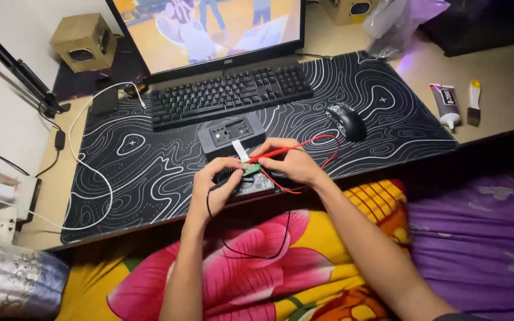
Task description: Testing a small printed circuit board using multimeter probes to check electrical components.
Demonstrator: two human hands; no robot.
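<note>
Mostly the desk is taken up by a black desk mat printed with white contour lines, which runs from the left edge nearly to the right corner. At the back edge stands a monitor with a bright cartoon picture on it, and a black keyboard lies just in front of it. A small wooden speaker sits in the back left corner. Toward the right of the mat rests a black mouse, and off the mat, near the right edge of the desk, lie a glue tube and a small brush-like tool. A grey box with a panel on top sits near the front middle of the mat. Right at the front edge, both hands meet over a small green circuit board. The left hand curls its fingers around the board and the dark part beneath it, with a black wire hanging down from it. The right hand pinches a red probe, whose tip touches the board, its red wire looping behind.
</note>
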